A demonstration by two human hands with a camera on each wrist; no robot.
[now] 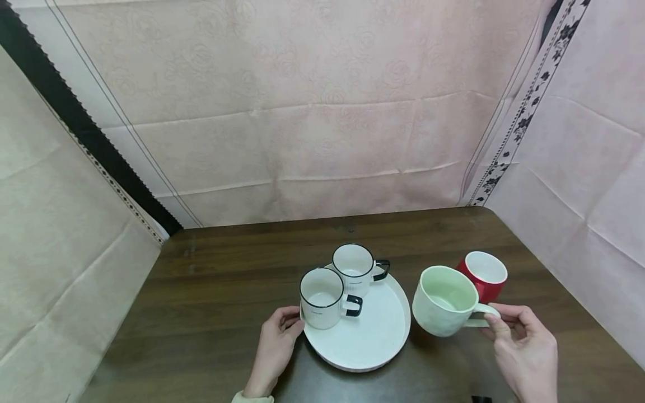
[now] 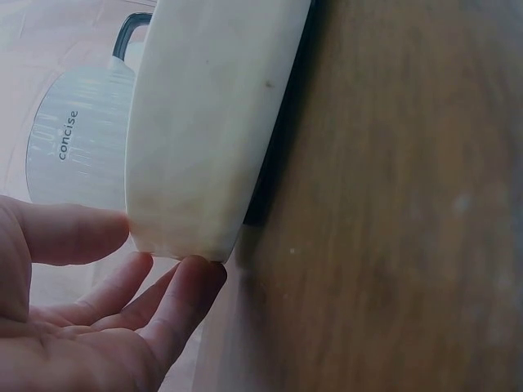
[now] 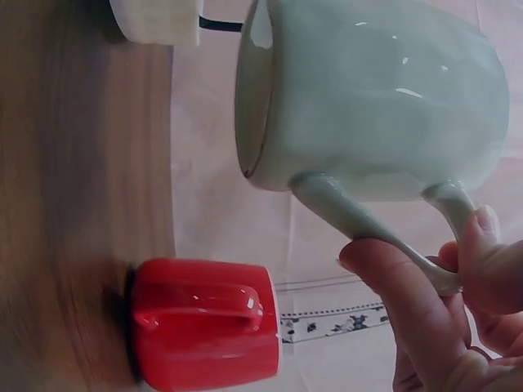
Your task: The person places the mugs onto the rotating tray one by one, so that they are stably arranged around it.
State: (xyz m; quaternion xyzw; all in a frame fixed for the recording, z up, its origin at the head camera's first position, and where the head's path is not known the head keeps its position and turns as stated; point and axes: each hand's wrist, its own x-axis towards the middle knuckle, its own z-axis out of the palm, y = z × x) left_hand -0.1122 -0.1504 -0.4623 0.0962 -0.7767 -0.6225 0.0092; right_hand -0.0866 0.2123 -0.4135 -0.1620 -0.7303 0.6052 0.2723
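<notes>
My right hand [image 1: 526,347] pinches the handle of a pale green mug [image 1: 435,313], fingers and thumb round it. In the right wrist view the mug [image 3: 384,98] is held in the air, its base well off the table. My left hand [image 1: 277,341] holds the left edge of a round white turntable [image 1: 370,341], thumb at the upper rim and fingertips at the lower side in the left wrist view. Two white mugs with black rims stand on it: a front mug [image 1: 322,319] near my left hand and a back mug [image 1: 353,263]. Both handles point right.
A red mug [image 1: 491,288] with a white inside stands on the brown wooden table [image 1: 242,268], right behind the green mug. Pale cloth [image 1: 322,123] hangs behind the table and along both sides. A small black object [image 1: 481,399] lies at the bottom edge.
</notes>
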